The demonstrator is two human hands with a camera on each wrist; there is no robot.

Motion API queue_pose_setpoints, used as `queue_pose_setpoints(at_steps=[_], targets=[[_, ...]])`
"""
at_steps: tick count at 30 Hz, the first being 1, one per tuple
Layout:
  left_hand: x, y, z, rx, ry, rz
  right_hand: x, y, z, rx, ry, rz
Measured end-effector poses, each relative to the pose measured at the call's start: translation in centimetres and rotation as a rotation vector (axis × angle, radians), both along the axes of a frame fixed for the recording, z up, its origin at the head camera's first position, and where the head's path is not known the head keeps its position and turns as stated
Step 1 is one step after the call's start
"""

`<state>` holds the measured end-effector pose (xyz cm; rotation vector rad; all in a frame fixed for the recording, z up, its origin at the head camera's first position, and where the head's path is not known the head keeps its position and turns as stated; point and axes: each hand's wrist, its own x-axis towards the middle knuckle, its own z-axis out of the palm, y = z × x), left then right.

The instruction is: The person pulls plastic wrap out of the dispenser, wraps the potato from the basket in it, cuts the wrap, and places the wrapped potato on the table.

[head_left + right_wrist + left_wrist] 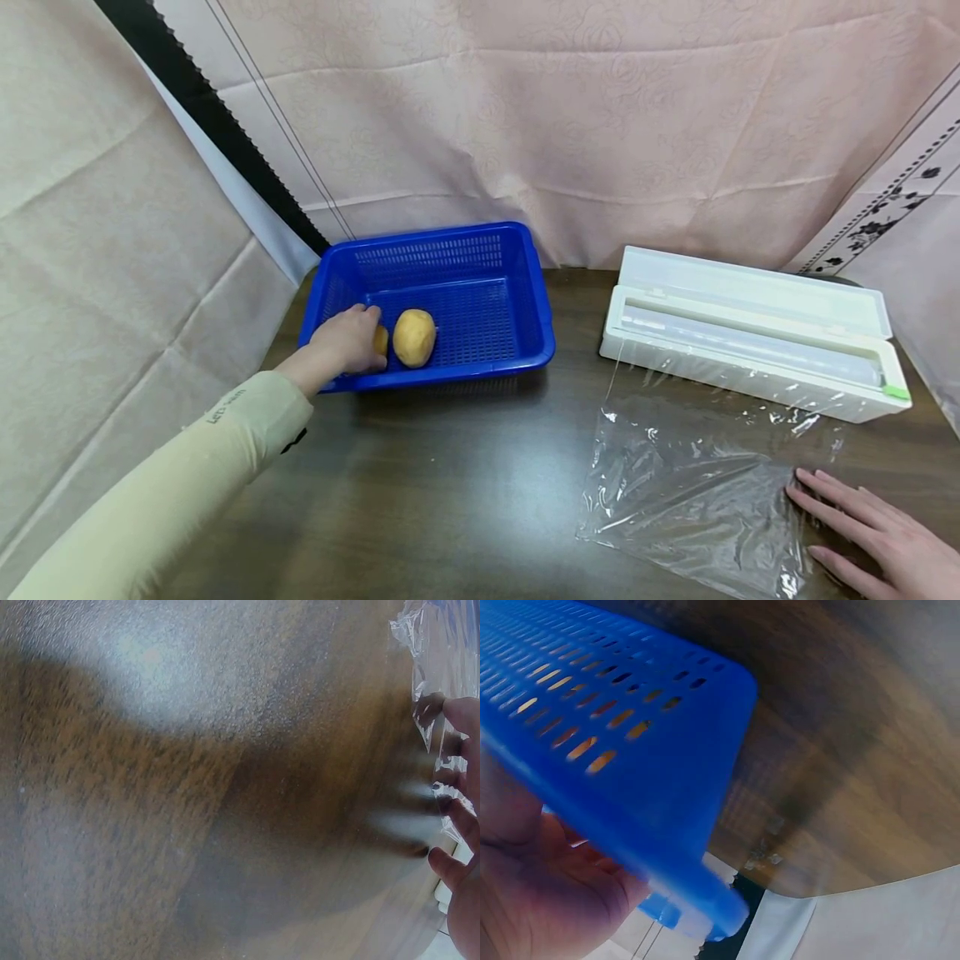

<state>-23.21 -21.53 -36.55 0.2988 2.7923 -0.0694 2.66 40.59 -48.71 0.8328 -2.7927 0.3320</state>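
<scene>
My left hand [351, 340] reaches into the left end of a blue plastic basket [542, 333], its fingers curled round a yellow potato [381, 341] that they mostly hide. A second potato [414, 337] lies just right of it on the basket floor. In the left wrist view, the palm [562, 892] shows beside the basket's slotted wall [682, 765]. My right hand [888, 533] lies with fingers spread at the right edge of a clear sheet of plastic wrap [697, 500]. In the right wrist view, its fingertips [442, 862] show at the right edge, close to the film.
A white cling film box [750, 387] stands at the back right with its lid [750, 287] raised. The film roll [750, 346] lies inside, and the sheet runs from it over the front. Pink cloth [600, 125] hangs behind the brown table [450, 475].
</scene>
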Motion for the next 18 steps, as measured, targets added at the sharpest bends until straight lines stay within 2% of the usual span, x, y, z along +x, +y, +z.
queue_pose_setpoints(at_steps=[5,9,18], targets=[[0.0,-0.1,1.1,0.073,0.054,-0.015,0.2,-0.1,0.0,0.009,-0.017,-0.028],[0.2,0.0,2.4,0.119,0.072,-0.019,0.3,-0.2,0.0,0.022,-0.029,-0.04],[0.7,0.7,6.2,0.177,0.102,-0.058,0.4,-0.4,0.1,0.024,-0.036,-0.061]])
